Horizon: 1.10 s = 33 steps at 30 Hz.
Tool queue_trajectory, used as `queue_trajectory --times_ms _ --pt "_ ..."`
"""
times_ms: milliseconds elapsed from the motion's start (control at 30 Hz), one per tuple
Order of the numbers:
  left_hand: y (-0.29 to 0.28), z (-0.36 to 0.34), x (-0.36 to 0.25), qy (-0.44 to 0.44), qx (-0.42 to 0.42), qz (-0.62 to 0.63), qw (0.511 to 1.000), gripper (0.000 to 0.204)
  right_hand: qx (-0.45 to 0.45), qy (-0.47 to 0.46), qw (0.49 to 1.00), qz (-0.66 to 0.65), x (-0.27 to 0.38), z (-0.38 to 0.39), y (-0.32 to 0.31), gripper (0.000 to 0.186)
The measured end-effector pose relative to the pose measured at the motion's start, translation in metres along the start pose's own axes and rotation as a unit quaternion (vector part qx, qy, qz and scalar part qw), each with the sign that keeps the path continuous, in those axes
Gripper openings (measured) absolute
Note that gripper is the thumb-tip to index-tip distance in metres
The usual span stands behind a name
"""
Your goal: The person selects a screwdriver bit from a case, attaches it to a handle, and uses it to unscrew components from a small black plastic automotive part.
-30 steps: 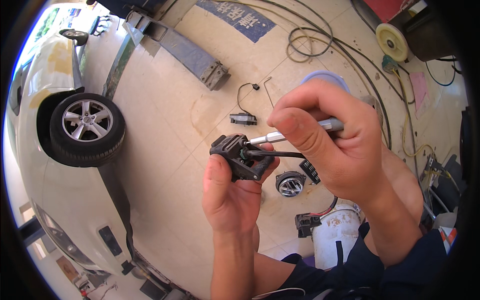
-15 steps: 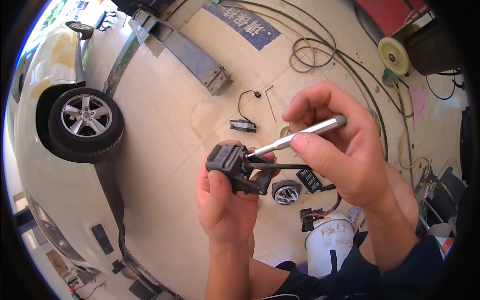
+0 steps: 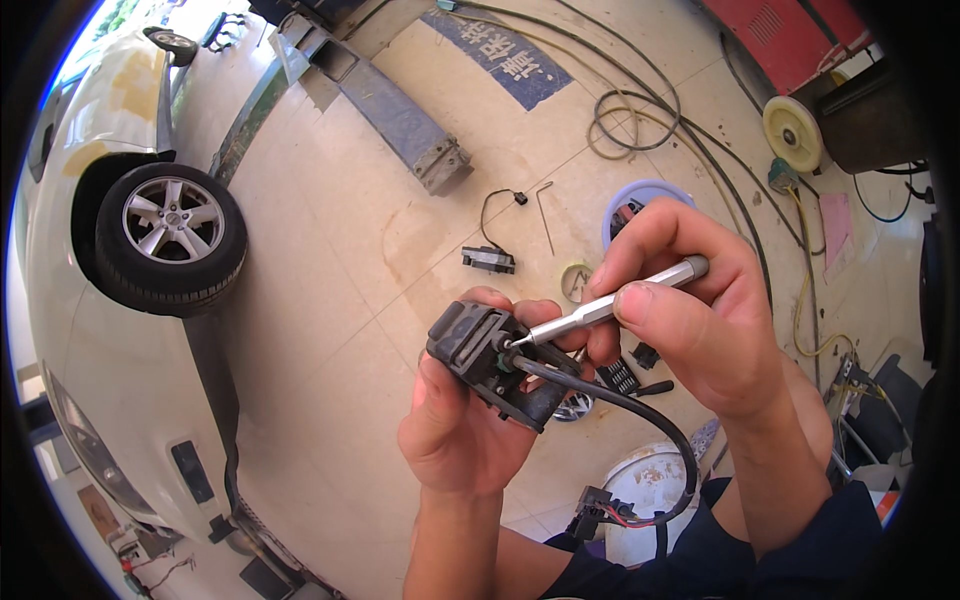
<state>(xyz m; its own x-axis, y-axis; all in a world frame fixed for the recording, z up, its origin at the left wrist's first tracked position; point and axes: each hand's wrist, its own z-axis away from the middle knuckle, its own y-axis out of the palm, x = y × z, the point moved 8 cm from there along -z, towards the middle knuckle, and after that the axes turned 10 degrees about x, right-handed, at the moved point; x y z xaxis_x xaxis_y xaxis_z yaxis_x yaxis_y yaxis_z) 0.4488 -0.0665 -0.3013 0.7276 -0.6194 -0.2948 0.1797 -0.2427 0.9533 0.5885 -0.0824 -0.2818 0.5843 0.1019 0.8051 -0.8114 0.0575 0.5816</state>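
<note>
Above the tiled floor (image 3: pixel 330 400), in the head view, the left hand (image 3: pixel 462 440) curls firmly around a black housing (image 3: pixel 475 345), thumb on its near side. The right hand (image 3: pixel 710 335), fingers bent and pinched, grips a silver screwdriver (image 3: pixel 620 300), its tip at the housing just beside a black cable (image 3: pixel 645 407), which loops down toward a black connector (image 3: pixel 597 508).

Grey steel beam (image 3: pixel 375 105) out there, and left of it, a pale car (image 3: pixel 115 375), five-spoke alloy wheel (image 3: pixel 172 218) in full view! Right of the beam, a blue floor sign (image 3: pixel 505 55), then looping hoses (image 3: pixel 679 120), and farther right, a red cabinet (image 3: pixel 790 40).
</note>
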Motion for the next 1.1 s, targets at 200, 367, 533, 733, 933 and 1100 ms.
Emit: queue_trajectory --times_ms 200,367,533,733,933,1100 --pt "0.000 0.000 -0.001 0.008 -0.003 0.004 1.000 0.057 0.002 0.006 1.000 -0.006 -0.001 0.000 0.001 0.018" --pt "0.001 0.001 0.000 0.011 -0.012 0.006 1.000 0.058 0.003 0.007 1.000 -0.010 0.000 0.000 0.001 0.018" --pt "0.005 0.000 0.001 -0.001 0.011 0.006 1.000 0.058 0.004 -0.003 1.000 -0.014 0.000 0.000 0.001 0.017" --pt "0.004 -0.002 -0.001 -0.012 0.042 0.008 0.999 0.057 -0.003 -0.022 0.998 0.054 0.006 0.000 0.001 0.014" --pt "-0.006 0.005 -0.023 0.010 -0.113 -0.167 0.979 0.055 0.032 0.048 0.957 0.284 0.020 0.001 0.005 0.014" --pt "0.004 -0.002 -0.029 -0.004 -0.104 -0.351 0.931 0.053 0.058 0.113 0.946 0.300 0.010 0.005 0.007 0.017"
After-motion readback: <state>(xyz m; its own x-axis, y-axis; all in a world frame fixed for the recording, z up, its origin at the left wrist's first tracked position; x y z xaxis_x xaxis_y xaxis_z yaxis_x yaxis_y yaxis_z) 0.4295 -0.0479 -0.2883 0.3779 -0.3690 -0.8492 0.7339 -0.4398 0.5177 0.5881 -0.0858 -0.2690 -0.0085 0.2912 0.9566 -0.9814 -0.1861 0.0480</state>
